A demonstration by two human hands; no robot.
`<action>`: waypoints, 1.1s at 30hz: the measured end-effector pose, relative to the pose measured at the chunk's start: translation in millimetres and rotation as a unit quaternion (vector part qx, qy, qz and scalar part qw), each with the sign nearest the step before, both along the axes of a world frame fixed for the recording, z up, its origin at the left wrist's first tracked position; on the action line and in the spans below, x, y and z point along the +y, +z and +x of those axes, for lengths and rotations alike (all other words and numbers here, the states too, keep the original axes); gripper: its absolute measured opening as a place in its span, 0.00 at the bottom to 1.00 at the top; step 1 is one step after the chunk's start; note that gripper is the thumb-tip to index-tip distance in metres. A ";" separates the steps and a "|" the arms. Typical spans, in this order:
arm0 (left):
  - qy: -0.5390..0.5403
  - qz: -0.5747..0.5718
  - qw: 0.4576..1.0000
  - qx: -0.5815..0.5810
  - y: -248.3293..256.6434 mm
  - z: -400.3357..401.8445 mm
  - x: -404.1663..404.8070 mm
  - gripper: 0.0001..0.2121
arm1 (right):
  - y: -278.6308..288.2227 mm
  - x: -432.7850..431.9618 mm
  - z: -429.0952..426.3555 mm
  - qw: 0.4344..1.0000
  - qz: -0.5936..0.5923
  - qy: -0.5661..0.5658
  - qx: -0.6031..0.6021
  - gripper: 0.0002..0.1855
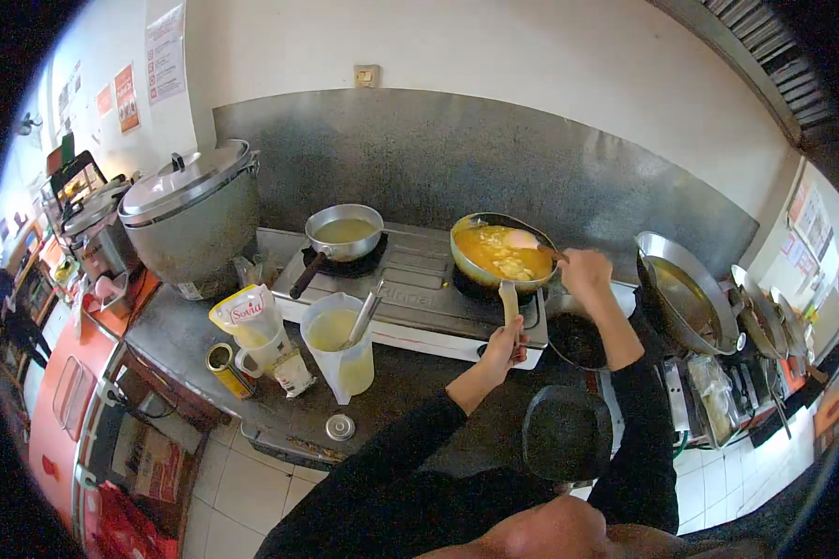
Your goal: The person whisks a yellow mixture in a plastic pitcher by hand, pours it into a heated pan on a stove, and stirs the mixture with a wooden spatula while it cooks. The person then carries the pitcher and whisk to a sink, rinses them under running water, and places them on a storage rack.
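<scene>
My left hand (501,353) grips the pale handle of a frying pan (456,249), which sits over the right burner of a gas stove (419,269). Inside the pan lies yellow egg mixture (493,253), partly set into lumps. My right hand (587,274) is closed around the brown handle of a spatula (551,253); its pinkish blade (521,239) rests in the egg. On the left burner stands a small saucepan (349,249) of yellowish liquid, its dark handle pointing towards me.
Left of the stove are a large lidded pot (192,216), a plastic pitcher (337,349) with a whisk (363,314), an oil pouch (241,314) and an open can (227,369). Large woks (685,297) line the right. A dark square pan (566,433) is near my body.
</scene>
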State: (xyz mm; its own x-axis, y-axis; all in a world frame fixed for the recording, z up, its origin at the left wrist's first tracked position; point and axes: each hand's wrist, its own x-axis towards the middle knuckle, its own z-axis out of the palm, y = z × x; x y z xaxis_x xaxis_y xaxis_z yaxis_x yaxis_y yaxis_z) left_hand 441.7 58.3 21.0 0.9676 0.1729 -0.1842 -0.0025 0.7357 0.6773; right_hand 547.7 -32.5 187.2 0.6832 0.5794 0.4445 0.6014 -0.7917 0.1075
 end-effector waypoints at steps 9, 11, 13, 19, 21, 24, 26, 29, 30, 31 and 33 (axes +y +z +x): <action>-0.014 0.007 1.000 -0.024 -11.6 -14.6 5.0 0.25 | -46.0 31.3 -87.5 0.986 0.047 -0.055 0.153 0.15; -0.006 -0.015 1.000 -0.019 -17.3 -15.8 12.1 0.25 | -41.5 40.0 -110.9 0.983 0.043 -0.042 0.171 0.16; 0.009 -0.027 1.000 -0.010 -14.7 -16.2 2.3 0.24 | -37.1 31.7 -118.9 0.981 0.043 -0.030 0.185 0.19; 0.008 -0.027 0.999 -0.023 -13.6 -31.5 3.5 0.23 | -82.5 35.1 -94.2 0.980 0.096 -0.047 0.169 0.20; 0.027 -0.017 0.999 -0.026 -4.6 -40.0 -1.1 0.26 | -87.0 37.0 -98.7 0.976 0.093 -0.065 0.185 0.23; -0.014 0.034 0.977 -0.208 -14.5 -39.1 6.7 0.30 | -98.0 51.5 -98.4 0.965 0.104 -0.055 0.236 0.31; -0.016 0.028 0.977 -0.213 -10.6 -36.0 -9.5 0.31 | -107.3 52.3 -93.3 0.955 0.190 -0.089 0.210 0.29; -0.022 0.068 0.975 -0.209 -44.3 -28.1 25.8 0.30 | -69.2 50.6 -118.8 0.928 0.209 -0.075 0.298 0.28; -0.019 0.059 0.978 -0.197 -45.0 -31.6 15.1 0.29 | -73.3 45.3 -115.0 0.928 0.211 -0.072 0.297 0.29; -0.031 0.041 0.980 -0.191 -29.4 -37.3 0.0 0.28 | -72.5 33.5 -113.4 0.930 0.213 -0.086 0.287 0.30; -0.068 0.025 0.980 -0.185 -22.7 -45.5 -5.7 0.27 | -72.3 20.2 -123.4 0.927 0.274 -0.087 0.241 0.30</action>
